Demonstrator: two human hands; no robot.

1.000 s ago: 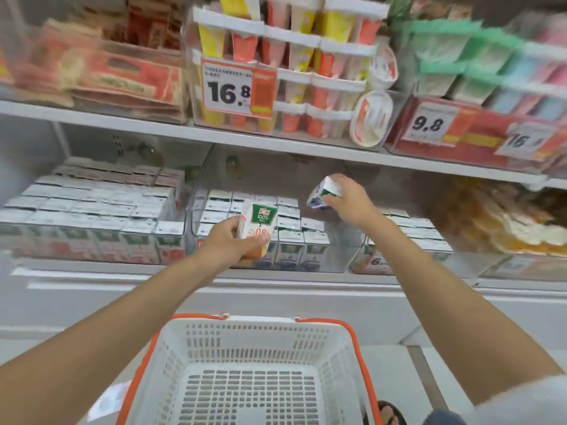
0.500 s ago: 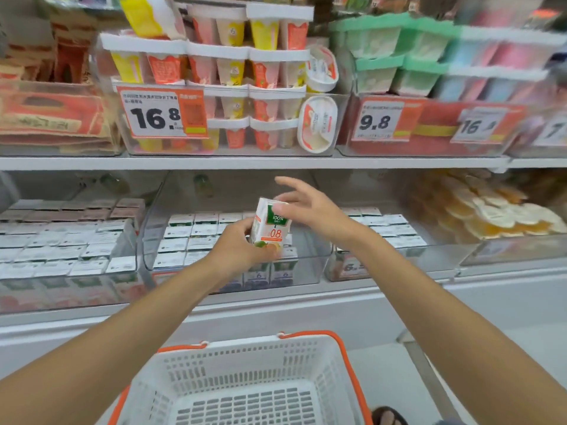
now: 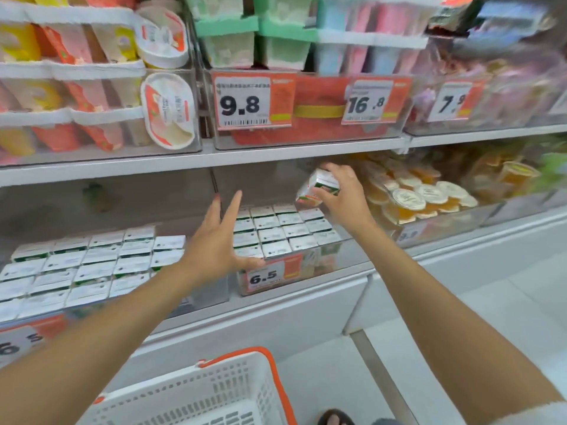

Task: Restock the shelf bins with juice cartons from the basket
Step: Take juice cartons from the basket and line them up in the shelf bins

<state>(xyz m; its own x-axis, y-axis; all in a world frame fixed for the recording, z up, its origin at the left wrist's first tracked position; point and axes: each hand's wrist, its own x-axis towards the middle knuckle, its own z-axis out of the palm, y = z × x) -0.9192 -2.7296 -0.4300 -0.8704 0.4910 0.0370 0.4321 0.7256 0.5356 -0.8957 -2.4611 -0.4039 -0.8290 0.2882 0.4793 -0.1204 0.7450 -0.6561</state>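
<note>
One carton (image 3: 317, 183), apparently half-covered, blurred.

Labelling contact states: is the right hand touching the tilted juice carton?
Touching. The head view shows the right hand with fingers curled round the tilted juice carton, held above the shelved cartons.

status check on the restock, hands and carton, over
Left hand open, empty. Right hand grips small white-and-orange juice carton, tilted above back rows of the clear plastic bin. Nothing in the way.
</note>
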